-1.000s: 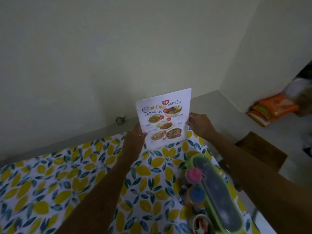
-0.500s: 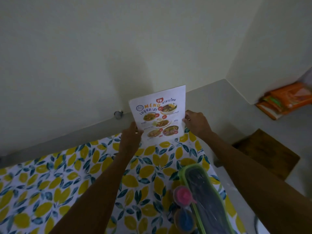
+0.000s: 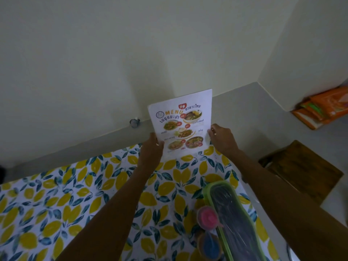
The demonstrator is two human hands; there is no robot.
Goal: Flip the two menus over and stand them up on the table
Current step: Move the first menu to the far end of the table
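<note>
A white menu (image 3: 181,123) with food pictures and the word MENU stands upright at the far edge of the table (image 3: 56,204), its printed side facing me. My left hand (image 3: 150,153) grips its lower left edge. My right hand (image 3: 222,138) pinches its right edge. The menu's bottom edge rests at the lemon-patterned tablecloth, close to the wall. I see only this one menu.
A green-rimmed long container (image 3: 233,221) lies at the table's right, with a pink-lidded jar (image 3: 207,216) and a blue-lidded jar (image 3: 211,245) beside it. A wooden stool (image 3: 301,170) stands to the right. Orange packets (image 3: 323,108) lie on the floor by the wall.
The view has tilted up slightly, so the jars and container sit lower in frame. Both hands keep hold of the menu, which stays upright at the table's far edge.
</note>
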